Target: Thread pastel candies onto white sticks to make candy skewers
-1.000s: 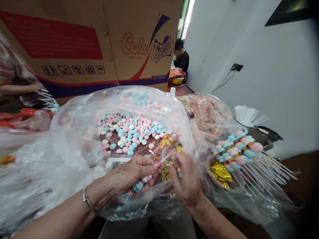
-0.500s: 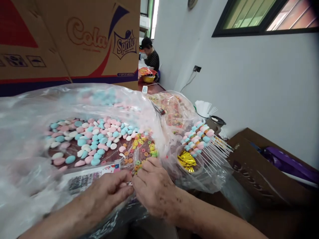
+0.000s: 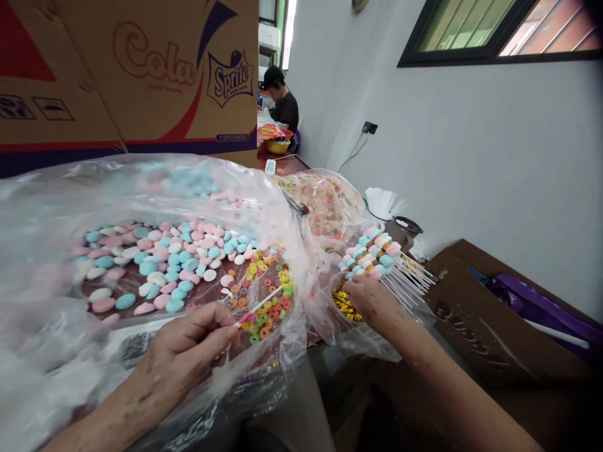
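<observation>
My left hand (image 3: pixel 198 342) pinches a thin white stick (image 3: pixel 266 299) that points up and to the right, with a small pink-red piece near the fingers. Below the stick lie small colourful cereal rings (image 3: pixel 268 320) in a spread plastic bag. At the right, the fingers of my right hand (image 3: pixel 374 304) are bent together over gold twist ties (image 3: pixel 343 304) in a round container; the fingertips are partly hidden. Just above that hand rests a bundle of candy skewers (image 3: pixel 370 254), pink, blue and white sweets on white sticks.
Pink, blue and white candies (image 3: pixel 164 257) lie in a clear plastic bag (image 3: pixel 42 251). A large cardboard box (image 3: pixel 155 119) stands behind. A second bag of cereal rings (image 3: pixel 325 194), a dark mug (image 3: pixel 402 232) and an open carton (image 3: pixel 471 320) are to the right. Another person (image 3: pixel 285 107) sits farther back.
My hands were together in front of me. My right hand has moved right to the gold twist ties, while my left hand stays in place and the white stick now shows.
</observation>
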{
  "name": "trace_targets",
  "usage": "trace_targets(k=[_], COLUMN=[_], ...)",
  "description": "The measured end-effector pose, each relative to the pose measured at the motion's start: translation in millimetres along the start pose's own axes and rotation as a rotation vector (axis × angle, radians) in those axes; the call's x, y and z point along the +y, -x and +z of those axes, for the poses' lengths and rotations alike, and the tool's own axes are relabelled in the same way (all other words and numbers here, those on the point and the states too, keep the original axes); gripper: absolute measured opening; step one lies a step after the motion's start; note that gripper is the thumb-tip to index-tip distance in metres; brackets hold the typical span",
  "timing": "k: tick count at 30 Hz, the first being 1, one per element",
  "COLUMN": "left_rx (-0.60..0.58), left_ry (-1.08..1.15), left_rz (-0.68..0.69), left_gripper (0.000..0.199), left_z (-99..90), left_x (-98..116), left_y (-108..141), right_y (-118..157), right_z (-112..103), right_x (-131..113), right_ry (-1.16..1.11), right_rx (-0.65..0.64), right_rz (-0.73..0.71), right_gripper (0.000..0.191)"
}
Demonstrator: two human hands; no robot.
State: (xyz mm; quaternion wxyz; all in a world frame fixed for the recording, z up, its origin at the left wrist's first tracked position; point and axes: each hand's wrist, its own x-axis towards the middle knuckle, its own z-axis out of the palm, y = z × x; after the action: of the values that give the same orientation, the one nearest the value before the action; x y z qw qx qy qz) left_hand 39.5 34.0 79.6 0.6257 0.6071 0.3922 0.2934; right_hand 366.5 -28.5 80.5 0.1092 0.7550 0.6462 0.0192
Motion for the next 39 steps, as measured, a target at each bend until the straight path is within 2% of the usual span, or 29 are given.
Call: trace_targets(k=[5, 12, 20, 25, 30, 36, 39], left_rx=[-0.056, -0.075, -0.055, -0.055, -0.055, -0.050, -0.039], left_ry=[-0.069, 0.070, 0.064, 0.125, 0.165, 0.165, 0.188], left_rz=[0.049, 0.020, -0.004, -0.021, -0.045, -0.081, -0.106], left_gripper=[0.028, 0.027, 0.025, 0.026, 0.024, 0.023, 0.022], left_z=[0.8, -0.2, 5.5, 2.0, 1.5, 8.1, 8.4], left_x=[-10.4, -15.0, -16.2, -17.1, -18.3, -4.6, -2.9], left_y=[-4.0, -6.4, -5.0, -3.2, -4.0, -3.6, -3.6], right_y=[-8.0, -8.2, -6.9, -7.8, -4.3, 1.2, 5.3], right_z=[18.3, 15.8, 16.1, 12.6, 8.5, 10.9, 8.7], right_x=[-5.0, 3.7, -1.6, 4.0, 10.6, 13.8, 15.6], right_ry=[0.062, 0.104, 0.102, 0.093, 0.060, -0.003, -0.056], right_rx=[-0.066, -0.112, -0.130, -0.111, -0.085, 0.016, 0.108], right_rz=[0.047, 0.094, 0.006, 0.061, 0.044, 0.057, 0.079], right_gripper=[0.027, 0.028, 0.027, 0.029, 0.026, 0.020, 0.018])
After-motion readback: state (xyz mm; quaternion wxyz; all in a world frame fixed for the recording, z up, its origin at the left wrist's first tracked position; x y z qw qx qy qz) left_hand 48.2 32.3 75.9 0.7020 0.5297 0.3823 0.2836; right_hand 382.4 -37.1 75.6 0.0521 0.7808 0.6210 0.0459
